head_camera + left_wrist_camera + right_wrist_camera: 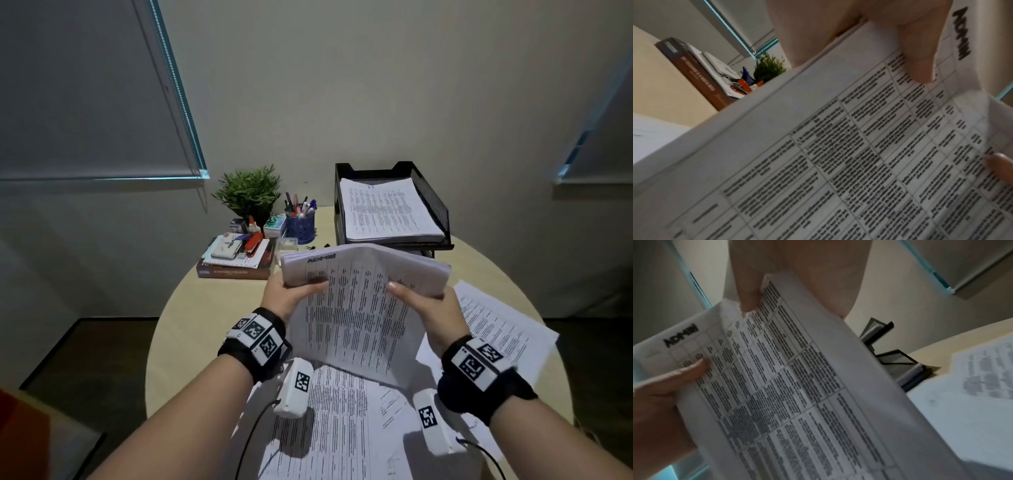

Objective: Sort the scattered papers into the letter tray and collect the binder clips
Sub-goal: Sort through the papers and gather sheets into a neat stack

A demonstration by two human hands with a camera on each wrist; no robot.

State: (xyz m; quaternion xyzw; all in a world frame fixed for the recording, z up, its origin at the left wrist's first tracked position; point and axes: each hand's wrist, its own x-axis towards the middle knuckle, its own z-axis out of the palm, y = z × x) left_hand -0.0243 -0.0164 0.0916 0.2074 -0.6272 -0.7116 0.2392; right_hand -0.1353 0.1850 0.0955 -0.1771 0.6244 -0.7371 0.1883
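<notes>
I hold a sheaf of printed papers (pixel 356 308) headed "ADMIN" up above the round table, its top bent away from me. My left hand (pixel 291 291) grips its left edge, thumb on the front. My right hand (pixel 424 301) grips the right edge the same way. The wrist views show the same printed papers (pixel 838 154) (pixel 787 386) with each thumb pressed on the text. Behind stands the black mesh letter tray (pixel 430 198), holding a stack of printed sheets. Two small black binder clips (pixel 318 246) lie on the table in front of the pen cup.
More loose sheets lie on the table under my wrists (pixel 342 428) and to the right (pixel 503 329). At the back left are a potted plant (pixel 250 192), a blue pen cup (pixel 300 224) and a book (pixel 236 272) piled with stationery. The table edge (pixel 161 329) curves near.
</notes>
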